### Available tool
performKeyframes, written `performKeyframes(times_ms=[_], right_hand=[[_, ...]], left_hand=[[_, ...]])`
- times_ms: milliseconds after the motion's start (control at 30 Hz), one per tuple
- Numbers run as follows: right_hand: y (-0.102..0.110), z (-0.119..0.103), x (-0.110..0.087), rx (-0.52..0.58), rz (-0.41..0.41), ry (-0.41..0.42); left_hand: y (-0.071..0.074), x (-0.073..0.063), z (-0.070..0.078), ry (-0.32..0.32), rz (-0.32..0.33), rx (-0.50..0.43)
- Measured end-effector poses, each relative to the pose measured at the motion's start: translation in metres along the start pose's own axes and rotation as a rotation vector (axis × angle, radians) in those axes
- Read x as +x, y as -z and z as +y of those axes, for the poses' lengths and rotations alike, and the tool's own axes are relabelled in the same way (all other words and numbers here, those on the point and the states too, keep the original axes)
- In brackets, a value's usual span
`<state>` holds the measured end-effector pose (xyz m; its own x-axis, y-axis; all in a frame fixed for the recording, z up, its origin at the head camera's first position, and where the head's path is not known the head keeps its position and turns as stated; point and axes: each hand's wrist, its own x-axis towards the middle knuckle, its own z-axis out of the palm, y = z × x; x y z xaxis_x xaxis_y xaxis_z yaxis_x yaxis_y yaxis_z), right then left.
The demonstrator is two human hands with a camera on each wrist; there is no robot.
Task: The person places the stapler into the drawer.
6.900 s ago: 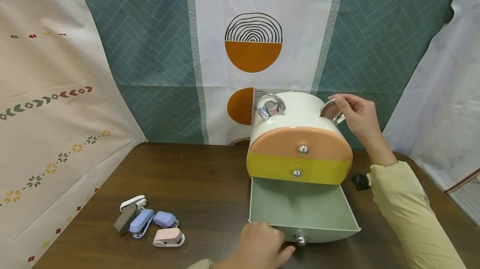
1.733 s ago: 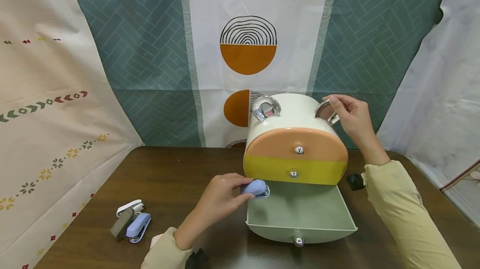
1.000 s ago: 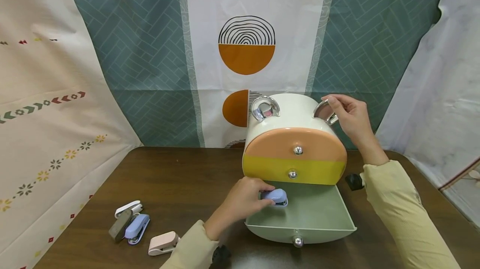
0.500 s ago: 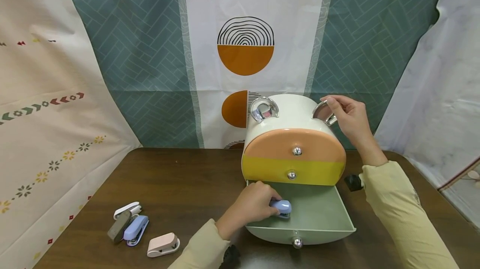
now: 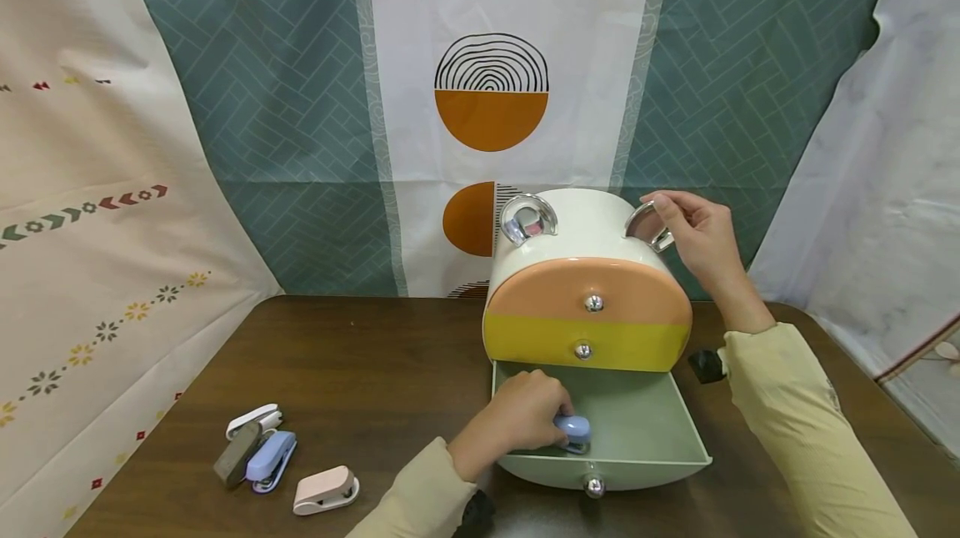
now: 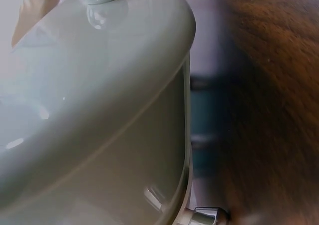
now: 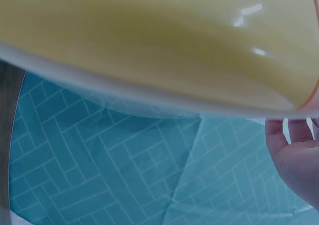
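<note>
blue mini stapler [image 5: 576, 431] is low inside the pale green drawer [image 5: 645, 413], pinched by your left hand [image 5: 534, 411]; your right hand [image 5: 705, 242] pinches the silver handle [image 5: 649, 225]. if that grip slackens, the white cabinet [image 5: 585, 217] (drawer pulled out) could shift should your left hand knock it.

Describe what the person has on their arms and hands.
The left sleeve and right sleeve are pale yellow and lightly wrinkled, with a small black attachment at the end of each. The left hand and right hand wear no gloves.
</note>
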<state>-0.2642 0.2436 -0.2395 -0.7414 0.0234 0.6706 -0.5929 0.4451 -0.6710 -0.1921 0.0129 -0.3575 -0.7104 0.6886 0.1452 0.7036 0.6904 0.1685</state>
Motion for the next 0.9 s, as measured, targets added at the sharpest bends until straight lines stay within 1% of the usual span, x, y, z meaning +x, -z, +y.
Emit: performKeyframes(times_ms=[200,367,467,667,900], right_hand=[[-0.002,-0.017,-0.004,0.016,0.0,0.003],[-0.001,-0.002,0.0,-0.001,0.004,-0.013],[-0.001,0.004,0.001,-0.006,0.006,-0.009],[-0.001,0.004,0.0,-0.001,0.011,-0.004],[-0.001,0.003,0.001,0.0,0.011,-0.015]], left_hand=[[0.001,0.001,0.003,-0.024,-0.028,-0.011],[0.001,0.002,0.006,-0.028,-0.061,-0.023],[0.0,0.003,0.008,-0.027,-0.076,-0.019],[-0.001,0.003,0.01,-0.06,-0.083,0.004],[0.001,0.005,0.011,-0.095,-0.124,-0.047]])
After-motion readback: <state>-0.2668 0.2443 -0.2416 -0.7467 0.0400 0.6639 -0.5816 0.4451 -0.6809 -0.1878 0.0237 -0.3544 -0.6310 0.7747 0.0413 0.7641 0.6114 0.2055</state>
